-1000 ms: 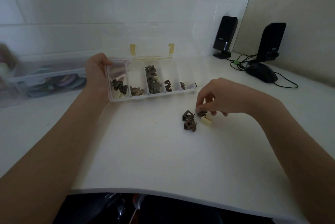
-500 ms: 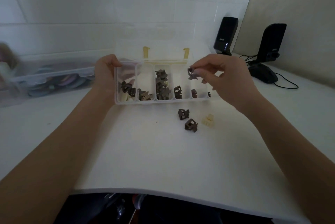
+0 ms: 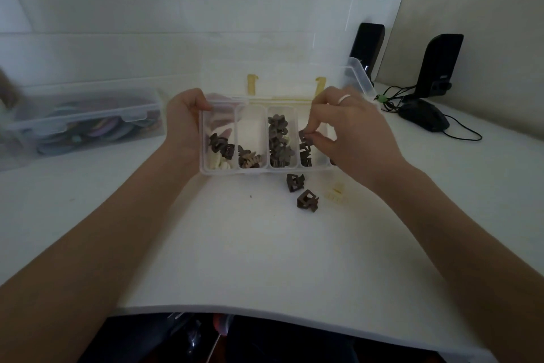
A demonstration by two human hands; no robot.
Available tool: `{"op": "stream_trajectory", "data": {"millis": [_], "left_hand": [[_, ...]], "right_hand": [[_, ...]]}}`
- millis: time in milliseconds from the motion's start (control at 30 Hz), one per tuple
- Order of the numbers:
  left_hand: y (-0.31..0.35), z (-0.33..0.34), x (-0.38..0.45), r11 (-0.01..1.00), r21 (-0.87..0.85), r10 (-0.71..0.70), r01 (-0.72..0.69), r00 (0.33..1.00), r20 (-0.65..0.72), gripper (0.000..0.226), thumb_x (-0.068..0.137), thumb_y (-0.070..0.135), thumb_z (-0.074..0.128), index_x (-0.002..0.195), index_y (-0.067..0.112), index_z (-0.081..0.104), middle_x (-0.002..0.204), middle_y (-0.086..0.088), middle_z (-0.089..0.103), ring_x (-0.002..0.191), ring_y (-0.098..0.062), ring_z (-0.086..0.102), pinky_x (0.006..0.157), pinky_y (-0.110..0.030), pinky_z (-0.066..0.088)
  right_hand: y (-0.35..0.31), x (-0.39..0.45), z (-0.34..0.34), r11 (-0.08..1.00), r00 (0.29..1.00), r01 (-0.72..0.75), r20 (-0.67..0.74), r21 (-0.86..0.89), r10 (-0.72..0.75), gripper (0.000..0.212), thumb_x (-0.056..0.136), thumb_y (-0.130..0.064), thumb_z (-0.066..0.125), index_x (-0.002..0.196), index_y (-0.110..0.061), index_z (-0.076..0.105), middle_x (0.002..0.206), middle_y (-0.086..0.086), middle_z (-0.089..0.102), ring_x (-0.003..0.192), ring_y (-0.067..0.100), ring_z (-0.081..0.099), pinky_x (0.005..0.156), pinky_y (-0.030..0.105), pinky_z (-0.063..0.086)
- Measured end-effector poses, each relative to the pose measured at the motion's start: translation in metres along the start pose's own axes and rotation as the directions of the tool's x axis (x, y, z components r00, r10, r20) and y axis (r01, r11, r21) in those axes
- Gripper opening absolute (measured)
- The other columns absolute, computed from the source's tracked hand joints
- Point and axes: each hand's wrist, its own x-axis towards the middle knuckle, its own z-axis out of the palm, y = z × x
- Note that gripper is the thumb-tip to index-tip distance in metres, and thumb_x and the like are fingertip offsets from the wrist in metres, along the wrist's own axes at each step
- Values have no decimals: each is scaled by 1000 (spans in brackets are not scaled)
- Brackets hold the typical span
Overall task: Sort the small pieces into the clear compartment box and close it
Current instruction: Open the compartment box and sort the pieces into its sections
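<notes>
Since a moment ago, the right hand [image 3: 353, 139] has dropped from above into the clear plastic compartment box [image 3: 265, 170], pinching a dark brown claw clip [image 3: 304, 135] over the fourth slot to release it among its like; the left hand [image 3: 185, 124] grips the box's left end, steadying it. Just before the box wait two brown clips [image 3: 295, 182] and a cream clip [image 3: 337, 195]

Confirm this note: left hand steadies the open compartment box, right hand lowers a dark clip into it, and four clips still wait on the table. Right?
Not quite: the head view shows three clips on the table, not four: two dark clips and one pale clip. The rest holds: the left hand steadies the open compartment box, and the right hand lowers a dark clip into it.
</notes>
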Motion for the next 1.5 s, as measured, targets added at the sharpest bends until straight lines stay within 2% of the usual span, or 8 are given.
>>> {"op": "stream_trajectory", "data": {"millis": [233,367,533,700,1033,1200,1300,1500], "left_hand": [[0,-3,1,999,-45,3,-4,1000,-26,34,33,21,54,66,11,49,67,-5,63,62,-23,58,66,-30,37],[3,-8,4,999,-52,-4,3,1000,-19,62,14,22,69,71,8,49,76,-9,61,69,-27,53,66,-33,36],[5,-12,7,994,-103,24,-28,999,-38,56,16,18,66,68,9,47,71,-8,59,66,-26,53,67,-32,38],[6,-13,6,997,-73,11,-14,999,-36,65,12,20,70,73,4,52,77,-12,61,70,-31,54,72,-35,39],[5,-7,1,998,-47,31,-36,995,-96,16,44,17,46,51,7,56,63,-9,63,60,-26,55,66,-31,40],[4,-11,3,997,-65,35,-39,997,-65,20,42,18,48,60,10,50,62,-4,62,60,-22,54,64,-29,37],[5,-13,3,997,-76,18,-20,999,-36,36,31,19,57,64,10,47,66,-5,60,62,-24,55,65,-29,39],[6,-9,0,997,-80,-8,10,1000,23,34,32,16,56,65,9,47,67,-6,58,59,-24,55,62,-28,44]], "right_hand": [[5,2,-3,996,999,-42,28,85,40,5,80,-17,70,81,-20,66,90,-6,60,82,8,44,70,24,35],[0,4,-8,987,998,-28,52,159,20,5,81,-19,69,85,-24,68,79,-9,62,67,5,44,65,25,42],[-12,2,-20,911,950,-70,306,406,-64,10,75,-32,76,79,-26,70,50,-9,51,45,8,43,50,18,36],[-22,0,-19,994,869,0,492,109,-54,20,75,-49,69,93,-39,71,47,-15,44,53,1,48,50,15,29],[-19,-1,-16,998,784,5,619,-61,34,28,85,-51,57,112,-44,61,64,-22,32,65,2,34,54,11,23],[-17,0,-13,945,786,-146,614,292,-68,16,77,-40,71,91,-31,70,51,-9,51,44,4,43,47,16,32],[-16,2,-15,835,830,-226,548,501,-104,16,73,-34,75,85,-24,71,63,-4,63,52,9,49,54,26,42],[-6,5,-19,698,961,-277,204,660,188,16,76,-17,76,86,-11,65,87,-4,72,71,14,68,44,24,52]]}}
